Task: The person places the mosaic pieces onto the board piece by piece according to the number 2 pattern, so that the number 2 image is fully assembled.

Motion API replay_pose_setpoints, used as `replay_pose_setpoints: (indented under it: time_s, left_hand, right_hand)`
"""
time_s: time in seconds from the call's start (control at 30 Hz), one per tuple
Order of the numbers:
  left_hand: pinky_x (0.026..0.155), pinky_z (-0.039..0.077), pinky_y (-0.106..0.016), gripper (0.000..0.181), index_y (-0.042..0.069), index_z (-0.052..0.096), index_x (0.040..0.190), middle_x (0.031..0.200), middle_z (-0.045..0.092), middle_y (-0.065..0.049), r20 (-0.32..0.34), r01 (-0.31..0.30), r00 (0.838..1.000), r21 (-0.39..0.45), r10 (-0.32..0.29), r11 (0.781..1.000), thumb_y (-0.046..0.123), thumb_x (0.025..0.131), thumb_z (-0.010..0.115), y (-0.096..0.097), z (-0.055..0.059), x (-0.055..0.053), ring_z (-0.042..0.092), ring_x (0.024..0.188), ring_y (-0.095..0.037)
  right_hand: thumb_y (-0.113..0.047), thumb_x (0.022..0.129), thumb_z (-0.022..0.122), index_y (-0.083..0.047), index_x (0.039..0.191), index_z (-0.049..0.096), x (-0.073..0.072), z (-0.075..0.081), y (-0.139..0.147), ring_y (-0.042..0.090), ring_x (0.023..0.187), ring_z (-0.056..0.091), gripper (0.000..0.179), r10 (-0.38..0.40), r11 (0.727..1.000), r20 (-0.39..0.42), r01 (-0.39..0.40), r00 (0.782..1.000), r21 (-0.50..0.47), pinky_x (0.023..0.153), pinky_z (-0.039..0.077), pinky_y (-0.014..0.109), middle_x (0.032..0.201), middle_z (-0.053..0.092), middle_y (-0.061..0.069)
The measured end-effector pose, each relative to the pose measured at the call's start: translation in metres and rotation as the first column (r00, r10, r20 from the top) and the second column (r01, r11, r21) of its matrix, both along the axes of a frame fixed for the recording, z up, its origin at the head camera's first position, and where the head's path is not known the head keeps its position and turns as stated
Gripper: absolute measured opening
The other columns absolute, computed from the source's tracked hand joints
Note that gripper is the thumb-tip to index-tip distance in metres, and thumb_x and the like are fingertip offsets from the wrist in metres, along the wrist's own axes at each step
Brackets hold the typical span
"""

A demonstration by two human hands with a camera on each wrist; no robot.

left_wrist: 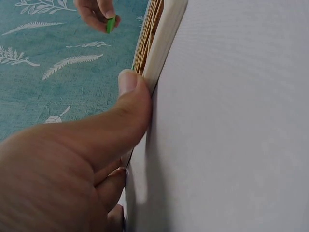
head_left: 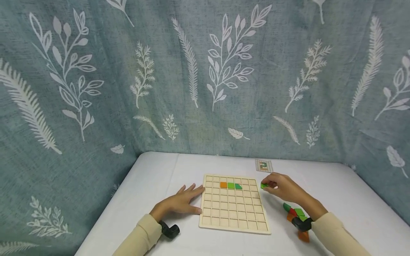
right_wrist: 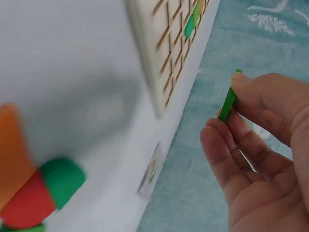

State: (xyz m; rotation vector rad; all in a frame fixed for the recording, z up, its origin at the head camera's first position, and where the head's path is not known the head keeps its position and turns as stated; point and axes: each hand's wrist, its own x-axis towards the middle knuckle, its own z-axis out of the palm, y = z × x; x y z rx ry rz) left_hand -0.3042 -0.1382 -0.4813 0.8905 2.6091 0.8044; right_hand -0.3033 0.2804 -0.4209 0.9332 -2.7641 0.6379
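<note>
A wooden grid board (head_left: 224, 214) lies on the white table. Near its far edge sit an orange square tile (head_left: 223, 185), a light green square tile (head_left: 231, 185) and a darker green tile with a curved side (head_left: 238, 186), in a row. My left hand (head_left: 182, 203) rests at the board's left edge, fingers spread, the thumb (left_wrist: 133, 99) touching the side. Just beyond the board's right edge, my right hand (head_left: 283, 188) pinches a thin green tile (right_wrist: 227, 104) between thumb and fingers, held above the table.
Loose tiles in orange, red and green, among them a red tile (right_wrist: 29, 203) and a dark green tile (right_wrist: 63, 181), lie under my right forearm. A small pattern card (head_left: 264, 165) lies behind the board. A leaf-print curtain (head_left: 205, 78) hangs behind the table.
</note>
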Motion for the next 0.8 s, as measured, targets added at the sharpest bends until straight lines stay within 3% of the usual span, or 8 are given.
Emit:
replay_pose_setpoints:
  time_s: [0.4,0.8]
  left_hand:
    - [0.126,-0.005,-0.056,0.091,0.014,0.027,0.159,0.167,0.023,-0.004,-0.004,0.004,1.000,-0.005,-0.004,1.000,0.052,0.089,0.070,0.000,-0.003,-0.001,0.007,0.157,-0.030]
    - [0.126,-0.005,-0.056,0.090,0.014,0.028,0.159,0.166,0.024,-0.004,-0.004,-0.004,1.000,-0.006,0.004,1.000,0.051,0.088,0.071,0.002,-0.001,0.001,0.008,0.157,-0.030]
  right_hand:
    - [-0.009,0.089,0.075,-0.002,0.110,0.072,-0.010,0.000,-0.035,0.006,0.085,0.062,0.022,0.075,0.997,0.030,-0.075,0.997,-0.008,0.074,0.059,0.029,0.100,0.069,0.003]
    - [-0.009,0.090,0.073,-0.004,0.109,0.072,-0.014,-0.002,-0.041,0.008,0.085,0.062,0.019,0.078,0.996,0.048,-0.076,0.996,-0.039,0.074,0.057,0.023,0.100,0.067,0.004]
